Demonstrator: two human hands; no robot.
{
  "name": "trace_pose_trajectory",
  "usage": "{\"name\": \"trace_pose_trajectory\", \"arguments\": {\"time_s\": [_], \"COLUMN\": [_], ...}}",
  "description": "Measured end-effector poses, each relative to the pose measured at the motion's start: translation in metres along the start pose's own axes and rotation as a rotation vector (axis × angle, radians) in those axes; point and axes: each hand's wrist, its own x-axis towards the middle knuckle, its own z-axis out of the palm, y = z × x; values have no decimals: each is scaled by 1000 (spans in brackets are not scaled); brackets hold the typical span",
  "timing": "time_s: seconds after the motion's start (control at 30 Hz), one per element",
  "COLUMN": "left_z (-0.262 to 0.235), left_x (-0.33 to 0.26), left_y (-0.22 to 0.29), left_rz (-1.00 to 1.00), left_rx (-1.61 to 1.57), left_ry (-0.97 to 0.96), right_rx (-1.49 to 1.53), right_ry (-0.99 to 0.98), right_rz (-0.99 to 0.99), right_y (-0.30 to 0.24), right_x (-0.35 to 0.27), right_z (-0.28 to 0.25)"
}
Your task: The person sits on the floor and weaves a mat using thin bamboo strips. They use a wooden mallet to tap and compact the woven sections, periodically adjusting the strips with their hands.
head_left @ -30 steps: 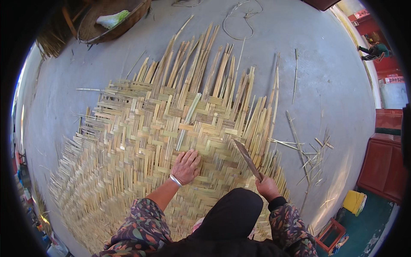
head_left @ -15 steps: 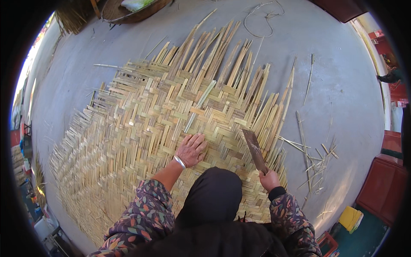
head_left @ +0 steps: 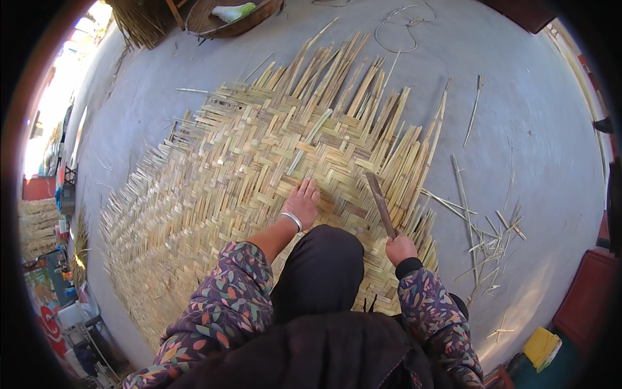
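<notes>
A large woven mat (head_left: 214,188) of split bamboo or reed strips lies on the floor beneath both hands, its far strip ends loose and sticking out. My left hand (head_left: 302,202), with a silver bangle at its wrist, rests flat on the weave with its fingers stretched out. Just beyond those fingertips a paler greenish strip (head_left: 295,162) runs through the weave. In my closed right hand (head_left: 401,249) is a long, flat, dark brown knife-like blade (head_left: 380,202). It points away from me over the mat's right part and appears nearly edge-on.
Loose strips and offcuts (head_left: 495,243) are scattered on the grey floor (head_left: 538,155) to the right. A round basket (head_left: 259,18) holding a leafy vegetable stands at the far left, and a loop of cord (head_left: 379,39) lies beyond the mat. Near right is a yellow object (head_left: 541,349).
My left hand has straightened its fingers and lies flatter on the mat. The blade in my right hand has turned from showing its broad face to nearly edge-on. The whole view has shifted slightly.
</notes>
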Motion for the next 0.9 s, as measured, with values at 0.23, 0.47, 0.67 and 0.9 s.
{"name": "trace_pose_trajectory", "arguments": {"time_s": [0.23,0.47,0.67,0.9], "left_z": [-41,-53,-89,-254], "left_x": [23,39,-6,-66], "left_y": [1,23,35,40], "left_rz": [-52,-77,9,-192], "left_rx": [-26,-156,-811,-998], "left_ry": [-395,-558,-732,-997], "right_rx": [64,73,152,215], "right_ry": [4,31,-6,-81], "right_rz": [-29,-2,39,5], "right_y": [4,3,3,0], "right_x": [1,-1,-4,-13], "right_z": [6,7,1,-11]}}
